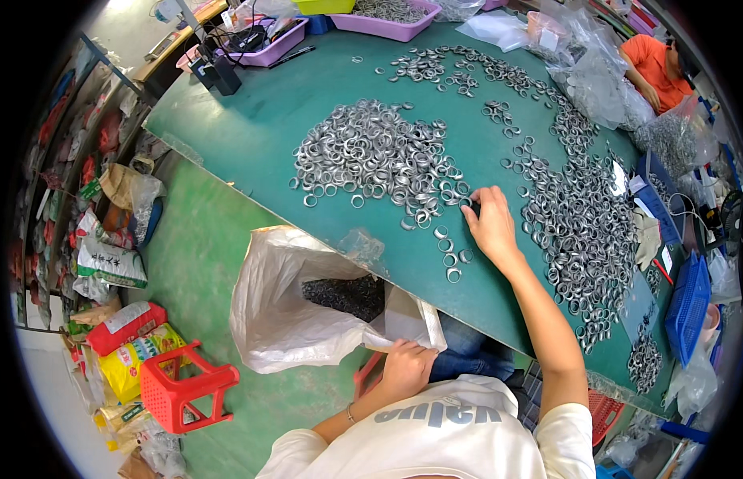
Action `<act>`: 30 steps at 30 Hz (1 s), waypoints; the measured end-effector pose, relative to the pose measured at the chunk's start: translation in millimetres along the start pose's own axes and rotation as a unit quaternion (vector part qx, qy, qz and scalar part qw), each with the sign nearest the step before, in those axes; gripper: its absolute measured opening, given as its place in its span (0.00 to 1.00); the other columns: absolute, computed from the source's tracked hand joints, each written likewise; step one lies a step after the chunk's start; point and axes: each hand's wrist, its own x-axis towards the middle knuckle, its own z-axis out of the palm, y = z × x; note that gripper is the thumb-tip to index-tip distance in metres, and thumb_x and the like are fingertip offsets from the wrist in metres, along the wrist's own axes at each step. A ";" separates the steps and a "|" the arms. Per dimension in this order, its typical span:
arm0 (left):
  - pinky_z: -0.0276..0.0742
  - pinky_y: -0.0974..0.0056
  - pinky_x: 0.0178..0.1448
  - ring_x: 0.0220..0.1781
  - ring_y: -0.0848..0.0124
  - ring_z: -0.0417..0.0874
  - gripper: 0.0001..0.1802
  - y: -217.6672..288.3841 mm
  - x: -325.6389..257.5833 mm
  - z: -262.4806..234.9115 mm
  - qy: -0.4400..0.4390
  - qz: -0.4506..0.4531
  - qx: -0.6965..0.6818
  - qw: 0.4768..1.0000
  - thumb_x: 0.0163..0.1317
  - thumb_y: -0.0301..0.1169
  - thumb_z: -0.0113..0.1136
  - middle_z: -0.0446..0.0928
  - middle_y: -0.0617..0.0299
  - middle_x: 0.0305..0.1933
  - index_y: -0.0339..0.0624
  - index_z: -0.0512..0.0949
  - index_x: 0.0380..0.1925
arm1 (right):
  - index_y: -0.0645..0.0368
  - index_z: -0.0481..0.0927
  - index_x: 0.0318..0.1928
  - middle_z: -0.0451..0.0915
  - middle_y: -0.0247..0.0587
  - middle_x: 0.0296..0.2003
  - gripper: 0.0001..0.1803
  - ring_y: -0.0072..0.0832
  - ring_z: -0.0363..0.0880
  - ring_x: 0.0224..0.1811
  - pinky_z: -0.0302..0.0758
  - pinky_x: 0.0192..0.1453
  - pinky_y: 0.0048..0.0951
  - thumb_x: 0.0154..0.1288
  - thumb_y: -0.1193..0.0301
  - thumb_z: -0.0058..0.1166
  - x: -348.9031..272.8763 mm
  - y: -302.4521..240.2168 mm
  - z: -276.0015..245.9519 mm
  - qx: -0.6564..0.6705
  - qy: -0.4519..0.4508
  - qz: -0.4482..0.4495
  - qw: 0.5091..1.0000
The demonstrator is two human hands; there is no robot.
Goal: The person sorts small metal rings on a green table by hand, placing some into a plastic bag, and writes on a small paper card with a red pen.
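Observation:
My left hand (409,369) is closed on the near rim of a large white woven sack (267,319), whose mouth gapes below the table edge. Dark small pieces (345,297) lie deep inside it. Over the green tabletop, my right hand (491,223) reaches to the right fringe of a pile of metal rings (371,156). Its thumb and forefinger are bent around what looks like a single ring, partly hidden by the fingertips. Several loose rings (449,259) lie just left of that wrist.
A bigger spread of rings (583,231) covers the table's right side. Purple trays (387,28) and a black box (219,76) stand at the far edge. A blue basket (684,307) is at right. A red stool (180,387) stands on the floor; a person in orange (659,72) sits far right.

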 end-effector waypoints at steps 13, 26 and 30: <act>0.68 0.58 0.39 0.30 0.61 0.79 0.04 1.4 1.0 -2.0 -0.003 -0.006 0.002 1.000 0.52 0.26 0.63 0.80 0.57 0.24 0.39 0.83 0.28 | 0.64 0.77 0.41 0.78 0.52 0.31 0.12 0.45 0.79 0.34 0.76 0.39 0.36 0.54 0.82 0.53 -2.8 -15.8 1.3 0.014 -0.012 -0.071 0.997; 0.69 0.58 0.39 0.30 0.61 0.79 0.05 0.3 -1.5 -1.5 -0.002 -0.012 0.002 1.000 0.52 0.26 0.64 0.79 0.56 0.24 0.38 0.83 0.29 | 0.68 0.79 0.41 0.82 0.46 0.30 0.09 0.24 0.82 0.24 0.79 0.22 0.28 0.60 0.78 0.56 -39.5 -93.9 -26.9 0.412 -0.411 0.081 0.809; 0.68 0.59 0.39 0.30 0.61 0.79 0.05 -0.8 -3.6 1.1 0.005 -0.013 -0.003 1.000 0.52 0.26 0.64 0.80 0.56 0.24 0.38 0.83 0.29 | 0.66 0.78 0.44 0.78 0.46 0.39 0.12 0.40 0.78 0.38 0.75 0.42 0.38 0.58 0.77 0.58 3.9 -42.3 -12.5 0.087 -0.020 -0.009 0.996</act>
